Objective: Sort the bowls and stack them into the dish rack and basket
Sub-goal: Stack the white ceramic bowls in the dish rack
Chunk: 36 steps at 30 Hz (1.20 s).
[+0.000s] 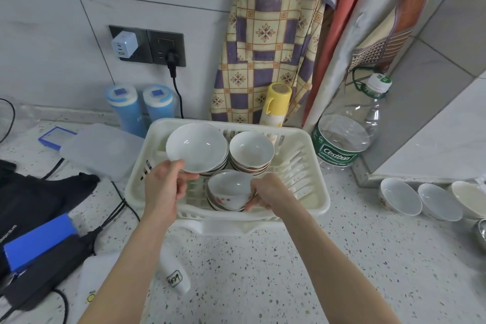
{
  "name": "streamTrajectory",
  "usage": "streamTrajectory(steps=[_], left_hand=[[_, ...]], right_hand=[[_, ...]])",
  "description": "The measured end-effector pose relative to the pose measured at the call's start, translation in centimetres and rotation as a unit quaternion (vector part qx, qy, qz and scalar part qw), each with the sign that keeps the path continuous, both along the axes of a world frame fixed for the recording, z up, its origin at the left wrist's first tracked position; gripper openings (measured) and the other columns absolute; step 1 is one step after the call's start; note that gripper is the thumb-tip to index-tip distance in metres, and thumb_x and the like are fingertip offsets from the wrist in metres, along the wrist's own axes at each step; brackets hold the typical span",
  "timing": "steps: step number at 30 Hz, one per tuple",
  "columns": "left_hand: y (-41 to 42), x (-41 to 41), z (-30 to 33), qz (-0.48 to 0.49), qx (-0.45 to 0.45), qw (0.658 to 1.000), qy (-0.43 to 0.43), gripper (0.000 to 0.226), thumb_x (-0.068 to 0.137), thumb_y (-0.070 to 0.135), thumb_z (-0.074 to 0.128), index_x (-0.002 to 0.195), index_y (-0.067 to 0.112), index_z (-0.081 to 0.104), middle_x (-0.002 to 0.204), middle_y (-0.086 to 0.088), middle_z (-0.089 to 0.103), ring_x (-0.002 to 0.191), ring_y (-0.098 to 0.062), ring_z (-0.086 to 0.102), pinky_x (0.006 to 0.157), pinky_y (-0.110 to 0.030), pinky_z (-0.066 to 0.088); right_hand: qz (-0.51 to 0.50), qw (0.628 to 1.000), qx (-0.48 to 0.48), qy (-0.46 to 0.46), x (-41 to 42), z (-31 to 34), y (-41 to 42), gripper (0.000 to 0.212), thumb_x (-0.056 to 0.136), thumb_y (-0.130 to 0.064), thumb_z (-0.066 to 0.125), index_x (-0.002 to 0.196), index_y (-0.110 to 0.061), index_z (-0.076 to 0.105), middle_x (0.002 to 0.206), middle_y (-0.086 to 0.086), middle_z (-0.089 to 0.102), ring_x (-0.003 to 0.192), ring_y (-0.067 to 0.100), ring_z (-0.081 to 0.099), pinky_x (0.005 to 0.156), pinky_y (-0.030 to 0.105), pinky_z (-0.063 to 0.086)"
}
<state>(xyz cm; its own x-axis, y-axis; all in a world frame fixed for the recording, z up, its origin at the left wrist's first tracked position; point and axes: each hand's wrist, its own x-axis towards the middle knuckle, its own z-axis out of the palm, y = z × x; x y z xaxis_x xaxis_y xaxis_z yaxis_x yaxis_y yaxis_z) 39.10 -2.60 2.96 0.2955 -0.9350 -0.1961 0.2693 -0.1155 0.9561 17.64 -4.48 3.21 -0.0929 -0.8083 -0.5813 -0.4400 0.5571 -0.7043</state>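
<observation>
A cream plastic dish rack (pixel 313 193) stands on the speckled counter with three stacks of bowls in it. My left hand (pixel 164 187) grips the near rim of a wide white bowl (pixel 197 146), the top one of the back-left stack. A stack of smaller white bowls (pixel 251 150) stands at the back middle. My right hand (pixel 268 193) holds a flower-patterned bowl (pixel 228 188) by its right side, on top of the front stack.
Three more bowls (pixel 401 196) stand in a row on the counter at the right, with a metal one at the frame edge. A large water bottle (pixel 344 139), a yellow-capped bottle (pixel 276 104), blue containers (pixel 126 110), a clear lidded box (pixel 102 150), and cables with a black bag (pixel 39 197) surround the rack.
</observation>
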Motion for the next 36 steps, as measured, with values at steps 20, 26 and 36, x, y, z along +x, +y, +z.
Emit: streamTrajectory(steps=[20,26,36], left_hand=[[0.2,0.1,-0.3,-0.038,0.002,0.998,-0.058,0.019,0.083,0.027,0.06,0.093,0.014,0.07,0.072,-0.015,0.074,0.037,-0.01,0.033,0.035,-0.018,0.028],[0.1,0.1,-0.3,-0.054,0.012,0.995,-0.081,0.016,0.088,0.022,0.06,0.093,0.011,0.07,0.071,-0.015,0.074,0.037,-0.008,0.037,0.035,-0.016,0.031],[0.0,0.1,-0.4,-0.062,0.019,0.994,-0.085,0.015,0.089,0.021,0.06,0.091,0.011,0.07,0.07,-0.015,0.074,0.036,-0.007,0.039,0.035,-0.016,0.032]], right_hand=[[0.04,0.998,-0.011,0.055,0.4,-1.3,0.3,0.01,0.072,-0.01,0.039,0.067,-0.01,0.048,0.045,0.005,0.065,0.047,0.015,0.037,0.044,0.022,0.028],[0.068,0.994,-0.049,0.064,-0.1,-1.2,0.9,0.015,0.078,-0.004,0.041,0.068,-0.008,0.051,0.053,0.001,0.066,0.045,0.009,0.037,0.041,0.019,0.03],[0.091,0.984,-0.138,0.07,-1.0,-0.7,2.3,0.045,0.089,-0.033,0.062,0.13,-0.015,0.056,0.106,0.006,0.071,0.093,0.015,0.061,0.067,0.022,0.04]])
